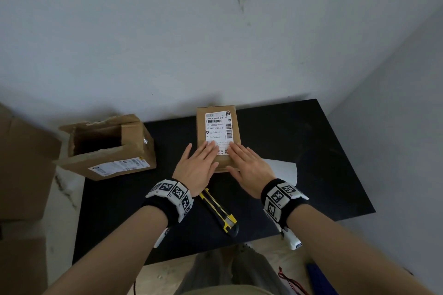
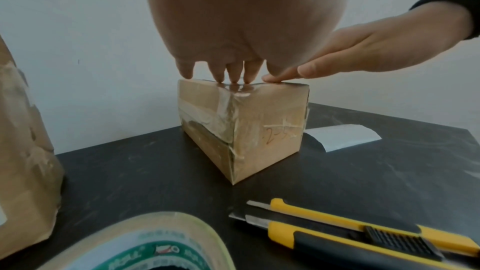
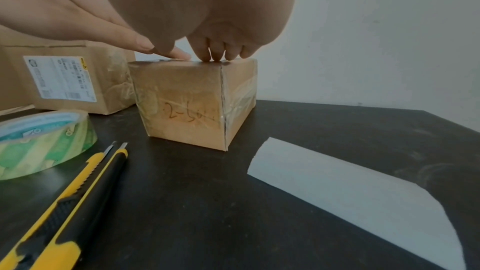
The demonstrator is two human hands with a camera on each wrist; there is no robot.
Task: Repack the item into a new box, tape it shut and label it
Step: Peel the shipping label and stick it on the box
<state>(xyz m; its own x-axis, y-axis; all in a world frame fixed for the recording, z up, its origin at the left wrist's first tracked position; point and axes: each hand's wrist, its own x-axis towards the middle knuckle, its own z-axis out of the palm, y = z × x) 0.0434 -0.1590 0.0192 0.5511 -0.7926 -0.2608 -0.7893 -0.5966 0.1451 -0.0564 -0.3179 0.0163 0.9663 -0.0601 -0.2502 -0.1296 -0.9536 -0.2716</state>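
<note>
Two forearms with black wristbands carrying square black-and-white markers are reaching in from the near edge of the head view. Both hands are lying flat with fingers straight and spread: the left hand and the right hand are pressing down side by side on the lower part of the white shipping label, which is sitting on top of the small taped box. That box is standing on the black counter, near the wall. Its label is showing barcodes and the readable line "190A A161-BB 28"; the smaller print is too fine to make out, and its lower edge is hidden under the fingers. On the box's side, handwriting reading roughly "2-5" is showing under clear tape. A yellow and black utility knife is lying just below the left hand. A white backing sheet is lying to the right of the box, partly covered by the right hand. A tape roll with green printing is cut off at the frame edge. An opened cardboard box with an unreadable label is resting at the counter's left end
</note>
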